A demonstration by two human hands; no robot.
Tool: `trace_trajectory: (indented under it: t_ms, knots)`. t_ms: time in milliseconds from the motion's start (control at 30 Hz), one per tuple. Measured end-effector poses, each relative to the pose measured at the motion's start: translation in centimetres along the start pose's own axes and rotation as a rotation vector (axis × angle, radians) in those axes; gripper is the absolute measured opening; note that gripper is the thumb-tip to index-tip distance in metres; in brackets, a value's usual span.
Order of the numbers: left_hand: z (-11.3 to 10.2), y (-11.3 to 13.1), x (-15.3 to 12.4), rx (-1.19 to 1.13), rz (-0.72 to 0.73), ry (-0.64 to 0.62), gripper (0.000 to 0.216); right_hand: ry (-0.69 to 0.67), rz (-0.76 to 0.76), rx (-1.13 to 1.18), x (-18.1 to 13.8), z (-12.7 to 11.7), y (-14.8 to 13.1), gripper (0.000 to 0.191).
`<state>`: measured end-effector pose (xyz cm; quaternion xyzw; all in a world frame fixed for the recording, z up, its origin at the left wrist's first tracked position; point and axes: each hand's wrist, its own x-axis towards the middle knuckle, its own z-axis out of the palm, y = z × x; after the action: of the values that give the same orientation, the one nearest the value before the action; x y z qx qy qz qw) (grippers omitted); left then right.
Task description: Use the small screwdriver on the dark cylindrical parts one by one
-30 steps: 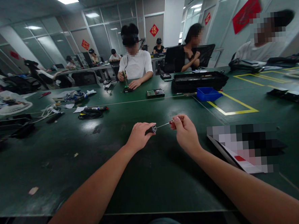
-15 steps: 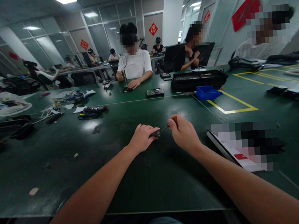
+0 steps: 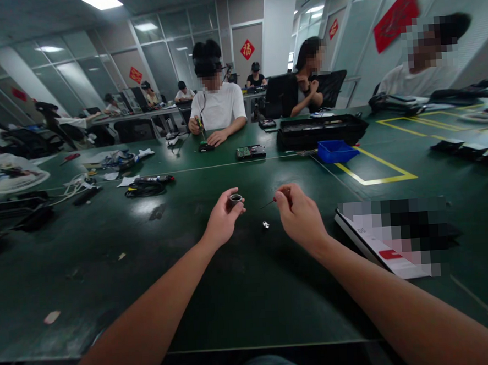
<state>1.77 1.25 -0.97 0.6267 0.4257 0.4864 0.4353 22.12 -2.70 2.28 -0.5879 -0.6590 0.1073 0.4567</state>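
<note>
Since the earlier frame, a dark cylinder with a pale metal rim (image 3: 235,199) has been turned open end up and drawn back from the tool, and a small shiny silver piece (image 3: 265,224) has been brought into view. The cylinder is held roughly upright, above the table, by the left hand (image 3: 222,221); the thumb and fingers are closed around its sides. Its interior is seen only as a dark hollow. The silver piece is located between the two hands, nearer the right, and is gripped by neither; its exact shape cannot be made out. A thin-shafted tool with a reddish-brown handle (image 3: 286,191) is gripped by the fingers of the right hand (image 3: 302,216). Its shaft is pointed toward the cylinder, with a gap left between them.

Both forearms are extended over a dark green tabletop (image 3: 218,305). To the right of the right forearm, a flat white item with a red patch (image 3: 367,238) is partly obscured by pixelation. Farther out, a coiled black cable (image 3: 145,187), a green circuit-board unit (image 3: 251,152), a blue plastic bin (image 3: 336,152) and a long black tray (image 3: 322,138) are noted. Across the table, a person in a white shirt (image 3: 223,106) is seated.
</note>
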Motion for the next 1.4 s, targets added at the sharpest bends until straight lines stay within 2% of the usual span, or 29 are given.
trace_trajectory:
  t_ms: [100,233,333,433,533,633,800,1067,1200,1400]
  knots:
    - [0.3,0.3,-0.1,-0.157,-0.094,0.005,0.032,-0.008,-0.012,0.028,-0.1,-0.1,-0.1,0.02]
    - [0.7,0.9,-0.4,-0.111,-0.128,-0.006,0.02,-0.007,-0.019,0.039,-0.2,0.0,-0.1,0.021]
    - [0.7,1.8,-0.7,0.117,-0.073,-0.041,0.022,-0.01,-0.033,0.041,-0.3,0.0,-0.2,0.021]
    - [0.8,2.9,-1.2,0.437,0.061,-0.086,0.016,-0.01,-0.043,0.045,-0.3,0.0,-0.2,0.02]
    - [1.2,3.4,-1.8,0.677,0.176,-0.205,0.021,-0.003,-0.048,0.047,-0.3,0.1,-0.1,0.02]
    - [1.7,3.1,-2.3,0.896,0.17,-0.357,0.029,0.002,-0.057,0.062,-0.3,0.1,-0.1,0.018]
    - [2.8,2.6,-2.1,1.141,0.173,-0.444,0.034,-0.005,-0.071,0.066,-0.4,0.2,-0.2,0.018]
    - [2.4,2.6,-1.6,1.144,0.116,-0.456,0.034,-0.049,-0.084,0.062,-0.4,0.2,0.0,0.018]
    - [1.9,2.8,-1.7,1.165,0.084,-0.465,0.025,-0.043,-0.091,0.068,-0.4,0.2,0.0,0.019]
    - [1.9,3.3,-2.1,1.224,0.134,-0.457,0.034,-0.039,-0.086,0.058,-0.3,0.2,-0.1,0.018]
